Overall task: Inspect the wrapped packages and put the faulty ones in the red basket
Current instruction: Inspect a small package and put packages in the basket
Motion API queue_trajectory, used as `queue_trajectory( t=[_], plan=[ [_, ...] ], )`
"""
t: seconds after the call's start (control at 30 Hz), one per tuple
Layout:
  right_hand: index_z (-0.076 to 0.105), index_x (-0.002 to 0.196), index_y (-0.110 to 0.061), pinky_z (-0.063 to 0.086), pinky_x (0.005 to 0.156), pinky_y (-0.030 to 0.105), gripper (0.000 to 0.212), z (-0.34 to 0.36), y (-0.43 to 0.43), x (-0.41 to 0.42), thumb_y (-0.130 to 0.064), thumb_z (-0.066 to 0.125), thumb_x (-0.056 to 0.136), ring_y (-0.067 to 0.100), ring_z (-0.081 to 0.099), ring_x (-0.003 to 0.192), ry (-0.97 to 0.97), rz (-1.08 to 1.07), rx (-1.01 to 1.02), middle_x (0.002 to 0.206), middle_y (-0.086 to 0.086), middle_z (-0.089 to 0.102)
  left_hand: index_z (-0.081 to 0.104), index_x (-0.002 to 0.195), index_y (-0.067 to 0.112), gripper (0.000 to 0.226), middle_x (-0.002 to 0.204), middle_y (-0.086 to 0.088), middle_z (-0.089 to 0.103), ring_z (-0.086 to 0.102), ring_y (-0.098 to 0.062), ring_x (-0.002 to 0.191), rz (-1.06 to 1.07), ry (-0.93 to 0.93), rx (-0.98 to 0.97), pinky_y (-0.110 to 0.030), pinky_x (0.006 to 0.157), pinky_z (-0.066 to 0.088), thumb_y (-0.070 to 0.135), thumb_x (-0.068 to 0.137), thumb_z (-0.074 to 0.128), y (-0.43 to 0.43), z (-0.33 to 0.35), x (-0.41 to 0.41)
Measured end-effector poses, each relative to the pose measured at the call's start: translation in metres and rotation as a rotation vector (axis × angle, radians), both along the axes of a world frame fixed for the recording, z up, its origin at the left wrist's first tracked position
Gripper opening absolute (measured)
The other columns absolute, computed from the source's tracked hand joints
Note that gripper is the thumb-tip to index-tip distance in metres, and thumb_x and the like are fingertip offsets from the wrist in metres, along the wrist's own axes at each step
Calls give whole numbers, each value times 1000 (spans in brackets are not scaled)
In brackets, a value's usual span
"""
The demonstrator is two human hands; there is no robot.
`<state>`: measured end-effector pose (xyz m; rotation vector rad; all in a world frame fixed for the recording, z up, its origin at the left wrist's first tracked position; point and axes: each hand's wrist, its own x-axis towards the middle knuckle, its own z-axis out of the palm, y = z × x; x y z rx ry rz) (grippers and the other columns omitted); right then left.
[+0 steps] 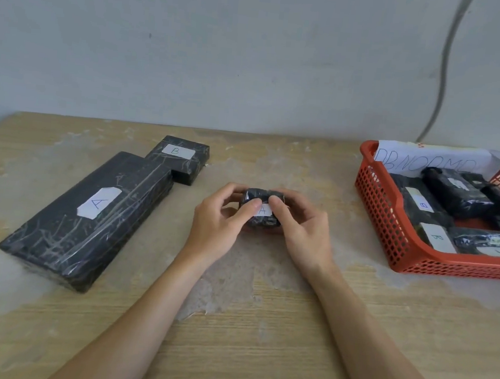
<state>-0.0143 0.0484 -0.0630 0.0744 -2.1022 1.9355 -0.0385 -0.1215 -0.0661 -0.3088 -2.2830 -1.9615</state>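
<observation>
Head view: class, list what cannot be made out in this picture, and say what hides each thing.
1. Small package, head view: its sides and underside are covered by the left hand and right hand; any fault is not visible.
2. Red basket, head view: its right part is cut off by the frame edge, so its packages cannot be counted.
3. Paper sign, head view: lettering partly hidden by packages.

Wooden table, wall, grey cable.

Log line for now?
inspecting | left hand, right hand grip small package A | red basket holds packages | long package A, package B on table
</observation>
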Motion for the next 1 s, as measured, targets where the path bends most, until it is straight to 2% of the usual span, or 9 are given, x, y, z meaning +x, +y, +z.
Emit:
queue_trajectory(
  t=[0.1,0.17,0.3,0.43,0.57,0.63,0.77,0.87,1.0],
  plan=[
    [78,112,-30,62,96,51,23,-1,0,-1,-13,77,96,21,78,105,-9,56,-8,109,-2,81,76,107,24,12,101,8,78,75,-13,100,4,12,-11,-46,90,63,31,97,74,0,-1,0],
    [78,114,-27,62,96,54,24,-2,1,-2,-12,78,96,22,78,106,-8,45,-12,111,-1,81,76,109,24,18,104,8,78,75,-15,103,-21,-10,19,-45,92,63,33,93,73,-1,1,1],
    [79,111,-16,61,91,44,16,0,3,-2,-21,71,99,20,77,103,-31,9,-95,106,4,81,75,108,27,26,107,8,78,76,-19,105,-56,-34,42,-49,94,63,32,83,77,-2,1,1],
    [80,98,-24,63,86,46,13,-2,1,-3,-17,70,103,16,77,91,12,-39,-7,94,-2,82,75,106,27,23,103,9,78,77,-19,97,-32,-25,-17,-52,89,62,34,84,74,0,1,4],
    [80,111,-18,63,89,42,12,-2,1,0,-17,72,102,19,79,99,8,47,-10,104,0,82,75,97,23,21,90,8,77,74,-13,88,63,55,-88,-49,80,61,41,94,67,2,4,9],
    [78,119,-14,63,94,45,22,-2,1,0,-16,76,98,22,78,105,-14,84,-12,111,2,81,75,96,20,25,87,6,77,74,-15,83,92,78,-122,-50,75,61,43,97,65,2,3,9],
    [78,118,-10,62,95,42,20,0,3,-1,-11,75,98,24,78,107,-41,77,-59,111,5,81,75,108,23,26,99,7,79,77,-17,91,16,25,-79,-51,81,63,44,93,70,-1,4,11],
    [78,110,-11,61,91,41,14,-2,5,-2,-17,69,102,24,77,101,-42,39,-87,104,7,81,74,111,23,26,102,6,79,78,-21,91,-28,29,-83,-54,77,64,38,91,73,1,4,13],
    [78,104,-10,58,79,29,13,3,3,-1,-17,67,105,15,76,89,-72,15,-81,94,3,81,72,120,21,31,104,9,78,76,-13,94,-68,86,-129,-45,80,64,39,95,68,1,6,16]
  ],
)
